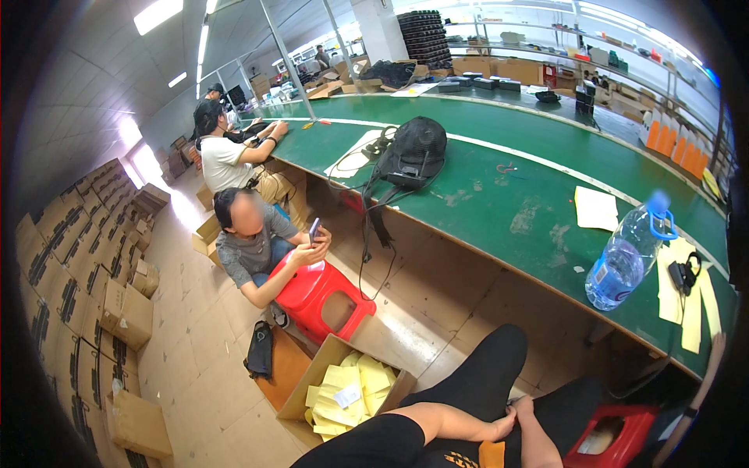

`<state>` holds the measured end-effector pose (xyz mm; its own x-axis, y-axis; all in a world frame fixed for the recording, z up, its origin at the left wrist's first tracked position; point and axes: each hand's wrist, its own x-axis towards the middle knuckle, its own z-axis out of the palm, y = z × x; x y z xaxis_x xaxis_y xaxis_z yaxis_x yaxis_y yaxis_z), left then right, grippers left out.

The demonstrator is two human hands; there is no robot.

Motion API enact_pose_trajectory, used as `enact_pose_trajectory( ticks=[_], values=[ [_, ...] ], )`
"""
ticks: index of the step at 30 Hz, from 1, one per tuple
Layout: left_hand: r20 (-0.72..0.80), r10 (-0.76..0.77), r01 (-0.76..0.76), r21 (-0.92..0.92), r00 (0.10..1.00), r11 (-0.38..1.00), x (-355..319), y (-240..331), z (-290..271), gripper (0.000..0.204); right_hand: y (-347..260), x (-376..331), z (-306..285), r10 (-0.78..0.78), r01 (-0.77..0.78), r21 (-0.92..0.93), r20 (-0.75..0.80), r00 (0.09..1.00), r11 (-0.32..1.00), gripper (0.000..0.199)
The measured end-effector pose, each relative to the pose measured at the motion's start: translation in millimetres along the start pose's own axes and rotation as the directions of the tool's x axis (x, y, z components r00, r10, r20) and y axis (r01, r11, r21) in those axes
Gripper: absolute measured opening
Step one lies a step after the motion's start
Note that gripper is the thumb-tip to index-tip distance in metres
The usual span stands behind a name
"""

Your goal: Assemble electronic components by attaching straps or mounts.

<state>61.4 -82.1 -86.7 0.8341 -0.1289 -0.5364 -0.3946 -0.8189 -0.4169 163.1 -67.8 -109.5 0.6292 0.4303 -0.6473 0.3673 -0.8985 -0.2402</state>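
Hands meet in the wearer's lap: left hand (505, 425) and right hand (524, 409) touch, fingers loosely curled, gripping nothing, resting idle on black trousers. Left of them, an open carton (300, 398) holds flat yellow packets (351, 390), within reach. Right, a red stool (616, 437). Ahead on the green table (499, 203), a clear water bottle (628, 257), blue-capped.

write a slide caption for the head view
Seated person's hands rest on lap beside green table, water bottle.
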Motion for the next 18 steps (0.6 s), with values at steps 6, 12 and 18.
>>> enact_pose_trajectory(
  ticks=[6, 12, 18],
  values=[
    [-0.019, -0.034, 0.034, 0.000, 0.999, 0.999, -4.2, -2.4, 0.1, 0.035, -3.6, -11.7, -6.4, -0.052, 0.052, -0.081, 0.010, 0.999, 0.995, 0.026],
    [-0.047, -0.072, 0.072, 0.003, 0.996, 0.997, -0.9, 0.0, 0.1, 0.034, 5.7, 2.6, 4.2, -0.137, 0.136, -0.020, -0.104, 0.985, 0.991, 0.026],
    [-0.068, -0.068, 0.068, -0.006, 0.995, 0.998, 8.4, 13.9, 15.1, 0.034, 15.4, 13.7, 18.4, -0.182, 0.211, 0.125, -0.207, 0.961, 0.969, 0.024]
  ],
)
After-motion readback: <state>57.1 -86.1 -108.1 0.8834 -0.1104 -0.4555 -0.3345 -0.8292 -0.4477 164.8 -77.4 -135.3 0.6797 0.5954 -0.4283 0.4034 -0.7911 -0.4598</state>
